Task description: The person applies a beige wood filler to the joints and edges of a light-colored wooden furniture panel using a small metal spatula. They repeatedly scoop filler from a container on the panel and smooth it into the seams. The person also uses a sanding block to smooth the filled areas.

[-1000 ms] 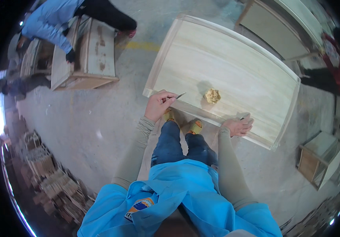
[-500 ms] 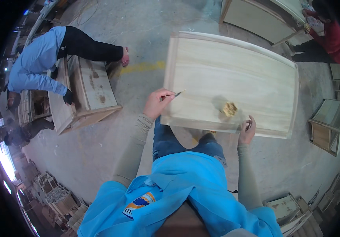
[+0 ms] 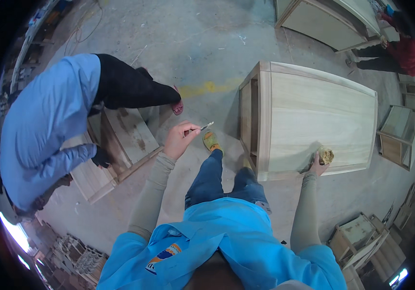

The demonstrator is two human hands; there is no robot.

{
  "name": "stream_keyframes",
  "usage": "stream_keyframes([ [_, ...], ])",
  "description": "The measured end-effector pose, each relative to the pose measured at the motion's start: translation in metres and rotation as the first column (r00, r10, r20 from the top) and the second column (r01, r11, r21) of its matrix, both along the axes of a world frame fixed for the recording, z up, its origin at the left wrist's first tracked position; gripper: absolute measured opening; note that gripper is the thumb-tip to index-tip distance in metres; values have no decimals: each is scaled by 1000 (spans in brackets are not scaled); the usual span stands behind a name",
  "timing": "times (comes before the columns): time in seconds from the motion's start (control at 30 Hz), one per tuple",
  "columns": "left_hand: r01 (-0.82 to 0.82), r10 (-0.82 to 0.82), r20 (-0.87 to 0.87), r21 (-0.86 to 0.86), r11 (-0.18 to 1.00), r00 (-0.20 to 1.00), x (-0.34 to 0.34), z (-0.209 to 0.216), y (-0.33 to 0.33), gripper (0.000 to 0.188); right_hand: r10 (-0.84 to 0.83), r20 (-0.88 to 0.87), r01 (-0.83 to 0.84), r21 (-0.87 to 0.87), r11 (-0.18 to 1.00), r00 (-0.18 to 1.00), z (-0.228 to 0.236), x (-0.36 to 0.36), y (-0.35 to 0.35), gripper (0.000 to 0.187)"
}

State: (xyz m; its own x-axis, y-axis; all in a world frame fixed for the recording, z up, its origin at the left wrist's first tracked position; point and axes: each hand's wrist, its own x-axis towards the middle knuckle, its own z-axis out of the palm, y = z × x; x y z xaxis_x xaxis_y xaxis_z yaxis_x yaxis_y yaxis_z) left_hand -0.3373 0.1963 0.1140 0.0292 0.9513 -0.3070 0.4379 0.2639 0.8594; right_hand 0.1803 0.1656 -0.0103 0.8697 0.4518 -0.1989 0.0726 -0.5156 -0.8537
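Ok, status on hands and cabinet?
Left hand gripping slim tool. Right hand at golden lump, grip unclear. Cabinet ahead, right. Co-worker bent over at left, apart from hands.

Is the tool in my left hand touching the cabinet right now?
Apart. The head view shows floor between the tip of the tool in your left hand and the cabinet.

A slim, pale-tipped tool (image 3: 207, 126) juts from the left hand (image 3: 178, 140), a crumpled golden lump (image 3: 326, 155) in the right hand (image 3: 318, 167).
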Motion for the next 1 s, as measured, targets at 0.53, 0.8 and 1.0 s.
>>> stream_keyframes([
  [0.53,334,-330,-54,124,934,943,24,61,185,13,-83,-10,84,107,991,996,23,-88,69,68],
  [0.8,517,-477,-233,160,841,848,35,48,298,14,128,-33,-119,188,975,991,2,-143,163,68],
  [1.0,827,-746,-356,250,504,562,89,35,375,18,53,111,-54,9,999,992,13,-166,194,67],
])
